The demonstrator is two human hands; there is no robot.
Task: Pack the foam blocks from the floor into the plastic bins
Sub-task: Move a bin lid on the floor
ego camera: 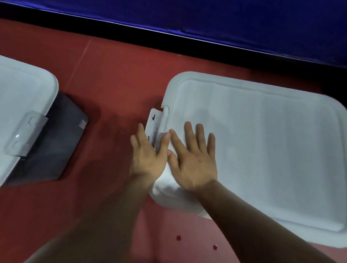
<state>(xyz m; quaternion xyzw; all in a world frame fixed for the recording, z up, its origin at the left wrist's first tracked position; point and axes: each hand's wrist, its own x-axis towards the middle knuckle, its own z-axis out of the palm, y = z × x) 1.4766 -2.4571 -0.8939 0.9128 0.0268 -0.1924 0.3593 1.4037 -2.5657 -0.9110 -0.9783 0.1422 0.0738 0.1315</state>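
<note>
- Left hand (147, 152): fingers straight, touching the latch (155, 122); grips nothing.
- Right hand (194, 162): flat, pressing the lid (270, 146) under it.
- Other bin (58, 141), left of both hands: lidded, latch down.
- Blocks: none visible; packing apparently complete, latching remains.

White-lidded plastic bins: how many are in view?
2. One white-lidded plastic bin sits at right, under the left hand and right hand; a dark-walled white-lidded bin sits at left, partly cut off. More may lie outside view.
</note>
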